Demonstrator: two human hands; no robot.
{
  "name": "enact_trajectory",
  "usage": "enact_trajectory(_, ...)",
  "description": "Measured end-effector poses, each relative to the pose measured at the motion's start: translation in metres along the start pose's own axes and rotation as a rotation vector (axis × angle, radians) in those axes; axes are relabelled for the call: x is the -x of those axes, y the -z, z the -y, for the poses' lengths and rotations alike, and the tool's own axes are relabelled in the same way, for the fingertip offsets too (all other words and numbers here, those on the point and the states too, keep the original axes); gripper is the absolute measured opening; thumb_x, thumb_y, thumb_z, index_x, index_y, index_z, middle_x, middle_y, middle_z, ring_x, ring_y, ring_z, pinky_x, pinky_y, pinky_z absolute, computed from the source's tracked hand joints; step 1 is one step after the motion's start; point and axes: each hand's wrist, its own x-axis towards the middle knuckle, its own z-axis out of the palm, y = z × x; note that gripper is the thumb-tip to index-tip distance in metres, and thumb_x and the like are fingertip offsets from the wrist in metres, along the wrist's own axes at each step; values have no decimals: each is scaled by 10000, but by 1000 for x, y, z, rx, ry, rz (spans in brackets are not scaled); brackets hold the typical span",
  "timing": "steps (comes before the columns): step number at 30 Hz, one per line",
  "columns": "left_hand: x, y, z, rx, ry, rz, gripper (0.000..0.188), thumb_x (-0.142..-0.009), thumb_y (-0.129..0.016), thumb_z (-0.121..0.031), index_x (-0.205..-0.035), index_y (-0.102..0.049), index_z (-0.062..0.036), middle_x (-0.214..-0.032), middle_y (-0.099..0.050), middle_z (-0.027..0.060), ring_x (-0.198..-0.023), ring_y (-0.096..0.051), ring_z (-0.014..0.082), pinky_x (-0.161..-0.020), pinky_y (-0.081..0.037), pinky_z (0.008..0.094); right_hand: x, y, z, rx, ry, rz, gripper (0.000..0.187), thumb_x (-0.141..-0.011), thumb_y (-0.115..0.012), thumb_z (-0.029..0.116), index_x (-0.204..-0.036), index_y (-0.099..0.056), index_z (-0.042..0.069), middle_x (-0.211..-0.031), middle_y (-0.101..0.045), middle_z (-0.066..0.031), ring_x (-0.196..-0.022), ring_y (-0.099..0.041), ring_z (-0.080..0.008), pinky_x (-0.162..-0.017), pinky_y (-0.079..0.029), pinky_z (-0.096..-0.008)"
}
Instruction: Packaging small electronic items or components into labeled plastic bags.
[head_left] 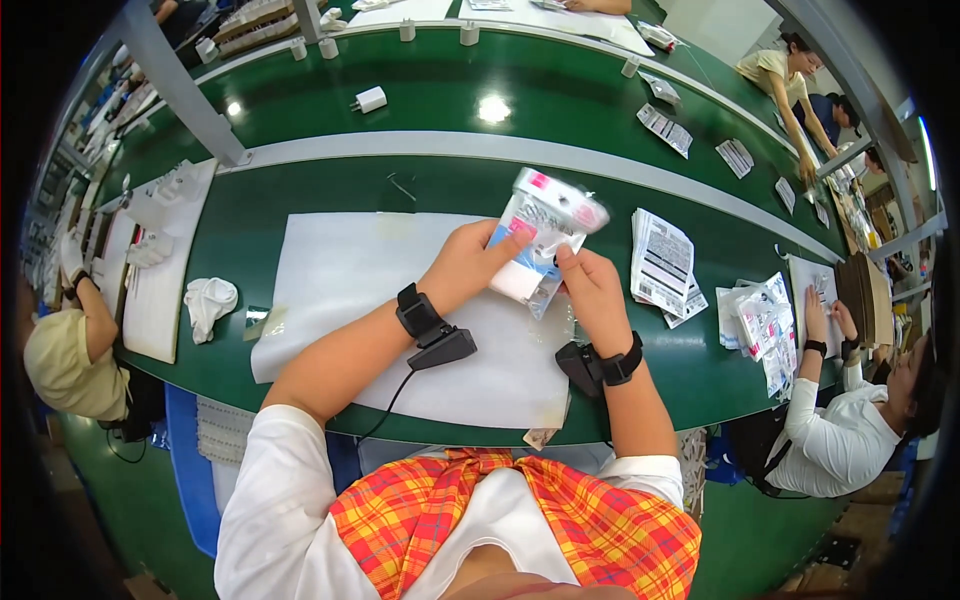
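Observation:
A clear plastic packet point(548, 222) with a white, pink and blue printed card is held up over the white sheet point(420, 370) on the green table. My left hand point(468, 262) grips its left side, thumb lying across the front. On the lower right edge, my right hand point(594, 290) pinches the plastic between thumb and fingers. A white block-shaped item point(514, 281) shows at the packet's lower end; whether it sits fully inside I cannot tell. The packet's top end is slightly blurred. Black straps with small devices circle both my wrists.
Right of the sheet lie a stack of printed leaflets point(662, 256) and a pile of packets point(766, 325). A crumpled white cloth point(210, 304) lies left. Beyond a metal rail point(440, 146), a green surface carries a white plug adapter point(370, 99). Co-workers sit on both sides.

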Motion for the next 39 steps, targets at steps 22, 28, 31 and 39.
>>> enact_trajectory(22,7,15,6,-823,-295,285,255,-865,-618,-156,-1110,-686,-177,-1050,-672,-31,-1092,-494,221,-979,-254,411,31,-16,48,824,441,333,199,-816,-636,47,-1003,-702,21,-969,-679,-157,-890,-640,-304,-810,-503,-354)
enact_trajectory(28,15,12,-2,-898,-314,269,281,-861,-619,-165,-1137,-665,-190,-1128,-633,-21,-1104,-484,240,-967,-272,418,25,-26,35,788,338,216,127,-790,-690,81,-895,-707,13,-808,-626,-143,-792,-613,-308,-725,-491,-383)
enact_trajectory(31,15,12,1,-923,-308,270,298,-859,-618,-164,-1153,-656,-192,-1139,-625,-20,-1108,-482,243,-968,-273,420,22,-28,32,735,300,229,104,-799,-662,58,-886,-685,7,-820,-620,-147,-797,-603,-322,-725,-484,-394)
enact_trajectory(39,13,7,1,-945,-332,284,339,-860,-619,-172,-1197,-643,-202,-1153,-624,-24,-1108,-483,235,-969,-266,412,27,-21,28,902,478,306,112,-807,-540,-34,-904,-583,0,-866,-581,-164,-805,-548,-359,-731,-458,-403)
